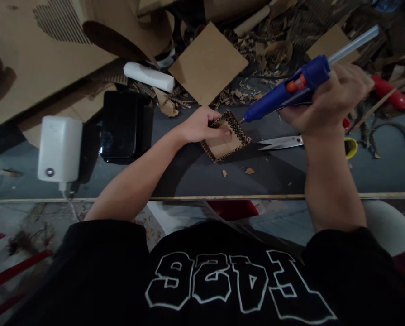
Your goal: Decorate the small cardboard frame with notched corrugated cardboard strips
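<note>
My left hand (202, 127) presses down on a small square cardboard tray (226, 142) with corrugated strip walls, thumb on its floor and fingers curled over the far left wall. My right hand (327, 102) is closed round a blue hot glue gun (290, 90) with a clear glue stick poking out of its back. The gun's tip hovers just above the tray's far right corner, very close to it. Both rest over a dark grey table (195, 174).
Scissors (283, 142) with yellow and red handles lie just right of the tray. A black box (124, 127) and a white adapter (59, 149) sit to the left. A white roll (148, 76), a cardboard square (207, 63) and cardboard scraps crowd the far side.
</note>
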{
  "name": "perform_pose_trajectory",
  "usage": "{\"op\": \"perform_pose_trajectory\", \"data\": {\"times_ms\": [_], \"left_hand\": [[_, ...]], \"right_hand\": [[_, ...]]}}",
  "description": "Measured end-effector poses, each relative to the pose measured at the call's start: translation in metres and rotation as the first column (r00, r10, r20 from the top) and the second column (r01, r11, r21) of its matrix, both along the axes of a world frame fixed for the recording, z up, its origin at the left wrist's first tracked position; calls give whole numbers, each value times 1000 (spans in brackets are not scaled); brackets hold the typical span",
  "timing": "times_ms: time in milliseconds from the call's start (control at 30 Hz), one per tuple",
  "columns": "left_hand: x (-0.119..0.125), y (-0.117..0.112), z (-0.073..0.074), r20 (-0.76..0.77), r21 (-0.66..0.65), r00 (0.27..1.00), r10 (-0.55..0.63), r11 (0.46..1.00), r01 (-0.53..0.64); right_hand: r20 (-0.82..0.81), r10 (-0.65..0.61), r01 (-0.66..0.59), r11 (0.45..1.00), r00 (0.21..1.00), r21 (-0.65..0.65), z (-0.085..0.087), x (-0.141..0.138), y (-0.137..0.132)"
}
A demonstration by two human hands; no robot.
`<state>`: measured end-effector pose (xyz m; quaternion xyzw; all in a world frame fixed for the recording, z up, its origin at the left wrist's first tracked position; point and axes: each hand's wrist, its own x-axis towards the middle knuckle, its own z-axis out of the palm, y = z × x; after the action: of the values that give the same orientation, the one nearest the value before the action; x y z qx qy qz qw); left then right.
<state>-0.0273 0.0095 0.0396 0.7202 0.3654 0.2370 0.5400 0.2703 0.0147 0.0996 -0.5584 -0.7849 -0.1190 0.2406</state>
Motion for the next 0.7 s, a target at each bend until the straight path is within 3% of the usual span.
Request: {"op": "perform_pose_trajectory", "data": {"times_ms": [100,300,433,567,700], "left_hand": [[0,0,1,-11,16,1000,2,1000,-2],[0,1,-4,7,19,1000,10,1000,-10],[1,1,-7,53,7,999,0,1000,0],[0,2,-7,66,3,998,-13,1000,12],[-2,3,-7,60,31,998,-27,999,25]], "right_hand": [[34,42,-44,997,999,65,-9,9,3],[149,-63,44,991,987,127,-15,17,3],[188,-7,-40,969,982,246,-20,22,5],[95,-14,-12,965,995,263,-21,23,7],[-56,-89,96,984,994,151,-18,22,10]]}}
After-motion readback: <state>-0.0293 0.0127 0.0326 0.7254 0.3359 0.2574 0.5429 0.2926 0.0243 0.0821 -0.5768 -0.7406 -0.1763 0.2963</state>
